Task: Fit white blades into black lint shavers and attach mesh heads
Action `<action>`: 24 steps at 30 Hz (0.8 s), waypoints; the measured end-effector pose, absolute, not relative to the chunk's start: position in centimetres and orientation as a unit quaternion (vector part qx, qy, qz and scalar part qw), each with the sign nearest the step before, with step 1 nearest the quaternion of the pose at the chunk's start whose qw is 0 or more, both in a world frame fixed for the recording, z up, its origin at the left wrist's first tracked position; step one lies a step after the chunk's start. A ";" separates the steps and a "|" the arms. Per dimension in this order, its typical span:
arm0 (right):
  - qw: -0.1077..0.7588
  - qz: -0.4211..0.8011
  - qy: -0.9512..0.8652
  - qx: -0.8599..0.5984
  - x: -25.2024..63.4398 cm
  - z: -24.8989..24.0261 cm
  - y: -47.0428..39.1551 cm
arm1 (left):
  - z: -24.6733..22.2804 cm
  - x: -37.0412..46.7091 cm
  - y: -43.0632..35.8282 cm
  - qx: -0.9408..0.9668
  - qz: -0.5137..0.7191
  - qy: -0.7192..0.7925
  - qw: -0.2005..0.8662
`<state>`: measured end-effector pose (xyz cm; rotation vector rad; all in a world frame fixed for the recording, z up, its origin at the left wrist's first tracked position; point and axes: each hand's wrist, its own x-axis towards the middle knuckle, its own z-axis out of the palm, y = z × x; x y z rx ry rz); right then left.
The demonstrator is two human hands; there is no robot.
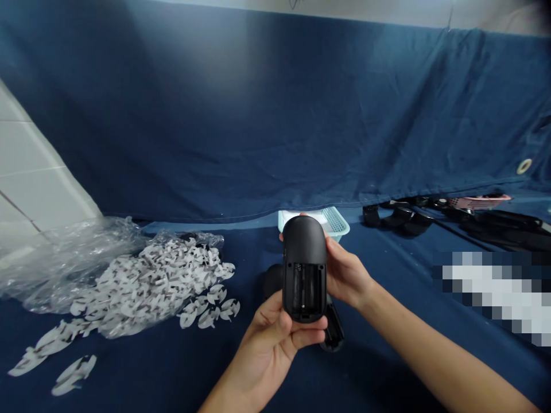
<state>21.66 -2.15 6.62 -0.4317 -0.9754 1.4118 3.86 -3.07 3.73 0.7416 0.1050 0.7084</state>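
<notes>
Up in front of me is a black computer mouse (pixel 305 238), held upright with its rounded end at the top. Its lower half shows an open battery compartment with a small spring inside. My left hand (pixel 275 338) grips it from below, thumb at the lower left corner and fingers under the bottom end. My right hand (pixel 346 272) holds its upper right side, with fingers partly hidden behind it. Below and behind it, another black casing (pixel 333 330) with a hollow inside lies on the blue cloth, partly covered by my hands.
A heap of white and grey plastic pieces (pixel 159 281) spills from a clear plastic bag (pixel 86 258) at left. A light blue basket (pixel 339 223) stands behind the mouse. Black parts (pixel 404 221) and a pink basket (pixel 480 202) lie at right. A blue curtain (pixel 258 115) hangs behind.
</notes>
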 end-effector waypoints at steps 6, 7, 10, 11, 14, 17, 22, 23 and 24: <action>0.627 0.621 -0.432 -0.186 21.7 6.4 -2.3 | 3.7 3.9 -3.1 0.361 0.335 0.046 0.869; 0.626 0.624 -0.430 -0.182 21.7 6.4 -2.3 | 3.7 3.9 -3.2 0.362 0.334 0.045 0.869; 0.626 0.630 -0.423 -0.180 21.8 6.6 -2.5 | 3.8 3.9 -3.3 0.374 0.336 0.054 0.863; 0.627 0.631 -0.419 -0.182 21.8 6.8 -2.5 | 3.9 3.9 -3.2 0.382 0.341 0.062 0.856; 0.634 0.629 -0.405 -0.195 21.8 7.6 -2.6 | 4.2 3.7 -2.9 0.436 0.382 0.116 0.807; 0.651 0.612 -0.398 -0.207 21.5 8.3 -2.7 | 4.3 3.2 -2.0 0.538 0.443 0.214 0.684; 0.644 0.647 -0.356 -0.200 20.5 7.8 -2.9 | 3.4 2.9 -1.4 0.760 0.524 0.272 0.272; 0.622 0.683 -0.334 -0.188 20.4 7.5 -2.9 | 3.1 3.0 -1.6 0.792 0.523 0.250 0.189; 0.597 0.719 -0.311 -0.171 20.4 7.2 -2.9 | 2.9 3.2 -1.9 0.816 0.519 0.224 0.120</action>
